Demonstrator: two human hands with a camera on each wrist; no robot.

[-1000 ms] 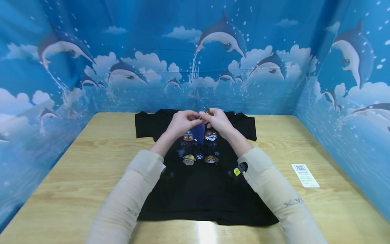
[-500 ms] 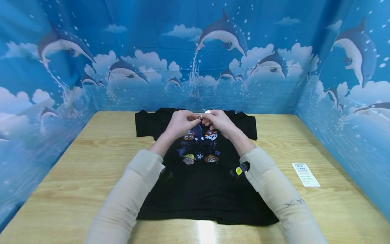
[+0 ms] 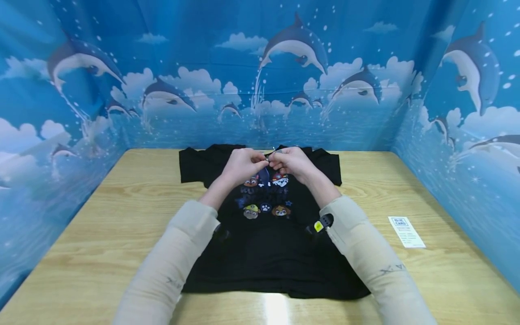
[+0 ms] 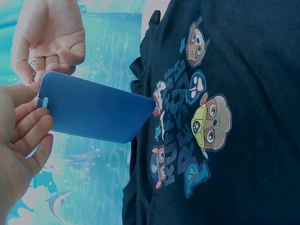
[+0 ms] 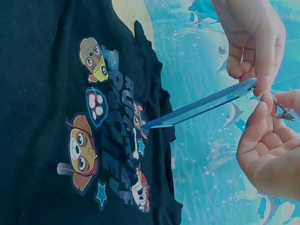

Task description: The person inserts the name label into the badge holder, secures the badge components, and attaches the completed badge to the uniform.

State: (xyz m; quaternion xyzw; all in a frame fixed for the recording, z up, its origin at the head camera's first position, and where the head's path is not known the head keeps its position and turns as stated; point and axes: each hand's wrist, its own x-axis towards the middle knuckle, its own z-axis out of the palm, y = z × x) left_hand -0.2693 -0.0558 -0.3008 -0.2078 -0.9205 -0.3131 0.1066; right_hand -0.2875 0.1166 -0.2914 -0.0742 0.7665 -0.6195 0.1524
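**A blue holder (image 4: 93, 110) is hanging over a black shirt (image 3: 280, 253)**

The left hand (image 3: 242, 167) is pinching the top end of the blue holder near a clear strap (image 4: 44, 102), with thumb and fingertip drawn close together. The right hand (image 3: 293, 162) is pinching a metal clip (image 5: 285, 115) just beside that end, so both hands are meeting almost fingertip to fingertip. Whether strap and clip are joining, the fingers are hiding.

Working this end well is probably depending on a steady left pinch: the left hand serving as the anchor, close to the strap, while the right hand is making the small turns at the clip. Pulling gently seems wiser than forcing, since the strap is likely twisting easily, and angling the fingertips aside should be giving a clearer sight of the fastening.

The blue holder is pointing its free end down toward the cartoon print (image 4: 211, 124), its long axis running away from the pinched end. The left wrist view is showing a broad flat face; the right wrist view is catching it nearly edge-on, slanting. Whether the free end is touching the black shirt, the pictures are not settling.

The black shirt is lying spread on the table (image 3: 134, 212), and a white card (image 3: 407, 232) is lying well apart, to the person's right.
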